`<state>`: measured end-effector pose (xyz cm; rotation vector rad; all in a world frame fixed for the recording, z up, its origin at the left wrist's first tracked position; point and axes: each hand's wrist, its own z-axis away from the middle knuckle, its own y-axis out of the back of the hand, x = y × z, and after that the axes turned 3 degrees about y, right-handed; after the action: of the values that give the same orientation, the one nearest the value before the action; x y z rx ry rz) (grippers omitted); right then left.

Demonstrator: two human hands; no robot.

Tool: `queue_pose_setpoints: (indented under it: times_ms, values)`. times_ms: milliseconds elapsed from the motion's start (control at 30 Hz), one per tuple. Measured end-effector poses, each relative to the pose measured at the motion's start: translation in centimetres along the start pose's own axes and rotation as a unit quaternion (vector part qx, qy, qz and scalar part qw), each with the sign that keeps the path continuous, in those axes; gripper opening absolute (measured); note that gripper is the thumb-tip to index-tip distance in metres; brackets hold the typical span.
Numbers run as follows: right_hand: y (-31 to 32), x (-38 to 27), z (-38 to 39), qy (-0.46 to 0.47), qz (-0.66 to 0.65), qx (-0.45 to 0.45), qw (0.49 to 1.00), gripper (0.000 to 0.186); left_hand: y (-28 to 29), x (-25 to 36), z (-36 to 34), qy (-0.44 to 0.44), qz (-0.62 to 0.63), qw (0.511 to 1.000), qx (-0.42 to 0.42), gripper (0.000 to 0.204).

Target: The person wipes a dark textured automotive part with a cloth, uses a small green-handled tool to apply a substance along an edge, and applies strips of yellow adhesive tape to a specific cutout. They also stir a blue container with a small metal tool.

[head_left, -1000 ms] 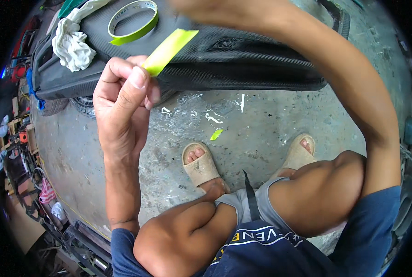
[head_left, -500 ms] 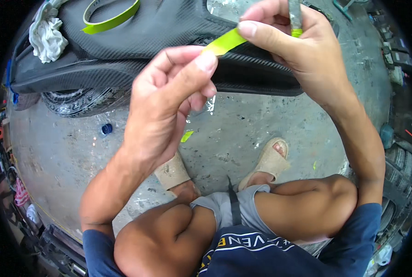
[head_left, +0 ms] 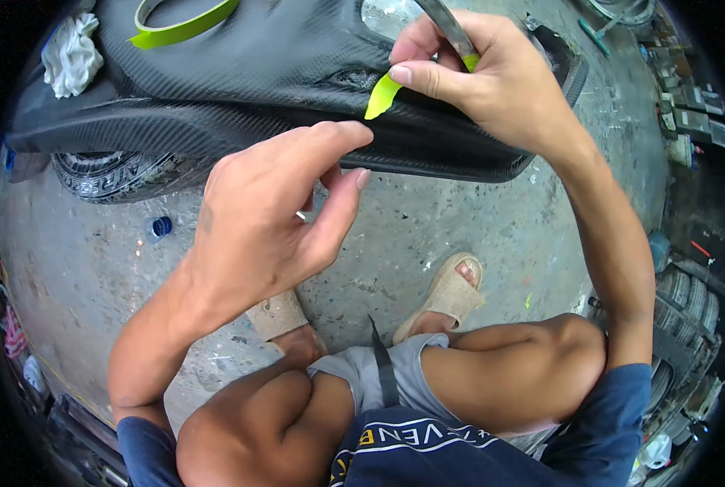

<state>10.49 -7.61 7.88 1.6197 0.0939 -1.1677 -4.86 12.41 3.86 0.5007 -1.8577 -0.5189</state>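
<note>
A short strip of yellow-green tape [head_left: 382, 98] hangs, slightly curled, pinched between thumb and forefinger of my right hand [head_left: 500, 85]. The same hand also has a slim grey tool [head_left: 448, 27] tucked between its fingers, with a yellow-green band near its lower end; its kind is unclear. Just left of the strip's free end is my left hand [head_left: 257, 207], thumb and forefinger apart and nothing between them. Beyond both hands lies a black carbon-fibre body panel [head_left: 241, 69]. On the panel rests a roll of yellow-green tape [head_left: 188, 30], its end loose.
A crumpled white cloth [head_left: 72, 58] lies on the panel's left end. Beneath the panel shows a tyre [head_left: 119, 178]. A small blue cap [head_left: 160, 227] is on the stained concrete floor [head_left: 362, 235]. Stacked tyres [head_left: 687, 300] stand at the right edge.
My left hand has let go of the strip's end and moved down and left, its fingers spreading. The right hand keeps the strip, now drooping. The whole view has shifted slightly.
</note>
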Motion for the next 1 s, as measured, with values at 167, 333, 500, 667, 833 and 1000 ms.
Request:
queue_pose_setpoints:
  times_ms: [167,333,500,667,833,1000]
  values:
    - [-2.2,1.2,0.6,0.035,-0.020,0.107,0.993,0.016,0.2,-0.6,-0.6,-0.064,-0.143,0.986,-0.050,0.050]
    - [-3.4,0.9,0.6,0.043,-0.006,0.145,0.989,0.016,-0.5,-1.2,-0.6,-0.069,-0.218,0.971,-0.063,0.061]
    - [-4.0,0.2,0.8,0.059,0.052,0.188,0.979,0.013,-0.9,-1.3,-0.9,-0.045,-0.274,0.957,-0.089,0.065]
    - [-4.2,0.2,0.9,0.087,0.080,0.201,0.973,0.014,-1.1,-1.6,-1.1,-0.045,-0.276,0.955,-0.094,0.064]
    - [-3.5,-0.6,1.4,0.083,0.107,0.172,0.976,0.015,-1.6,-1.6,-1.3,-0.058,-0.300,0.948,-0.083,0.058]
    - [-3.2,-1.1,1.7,0.109,0.128,0.146,0.975,0.018,-1.8,-1.7,-1.2,-0.064,-0.325,0.941,-0.074,0.056]
